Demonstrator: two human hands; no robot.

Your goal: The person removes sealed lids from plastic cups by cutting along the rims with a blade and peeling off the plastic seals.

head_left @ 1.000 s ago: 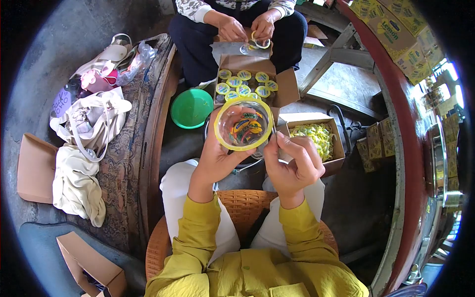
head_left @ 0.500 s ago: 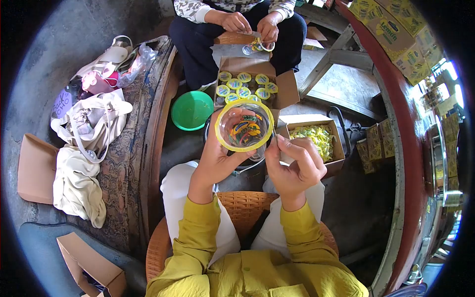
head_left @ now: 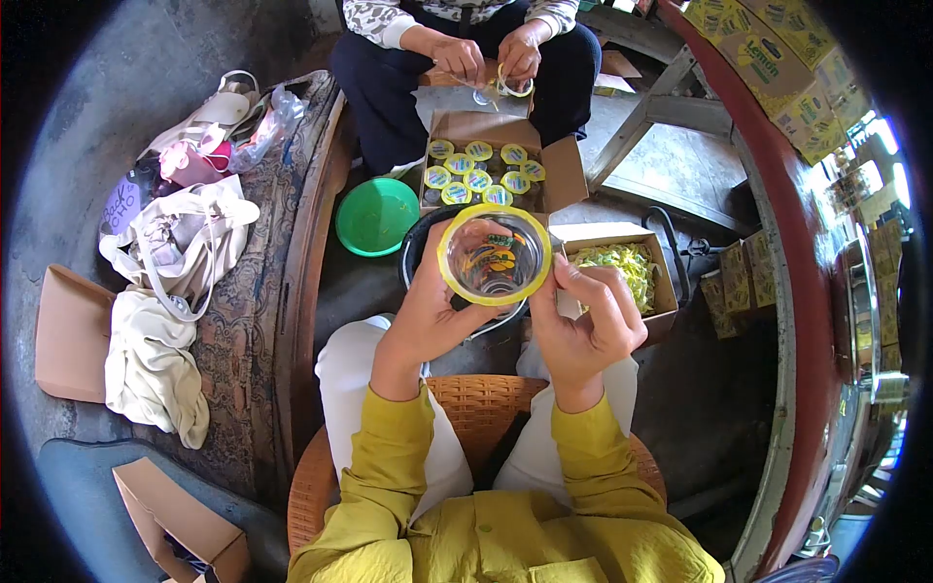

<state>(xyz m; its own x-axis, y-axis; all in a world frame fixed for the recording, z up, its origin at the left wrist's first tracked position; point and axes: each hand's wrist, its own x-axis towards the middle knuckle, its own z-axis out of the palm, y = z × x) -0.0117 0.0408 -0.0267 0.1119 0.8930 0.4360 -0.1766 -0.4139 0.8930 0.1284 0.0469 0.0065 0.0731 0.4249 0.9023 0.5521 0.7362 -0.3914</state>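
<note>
In front of my knees, my left hand is closed around a clear plastic cup with a yellow rim. Its mouth faces me, and coloured print shows on the wall. My right hand is at the right side of the rim, with thumb and forefinger pinched together. Whatever those fingertips hold is too small or hidden to make out. Just beyond the cup, a cardboard box contains several cups with yellow-rimmed printed lids. Behind my right hand stands another box full of yellow-green strips.
A green basin sits on the floor at left, beside a dark bucket partly hidden by my hand. Opposite, a co-worker's hands handle another cup. Bags lie on the patterned bench at left; a red-edged table stands at right.
The cup has shifted slightly right and down and is turned, so its printed wall shows differently. My right fingers have moved up against the rim. The co-worker's hands have parted a little.
</note>
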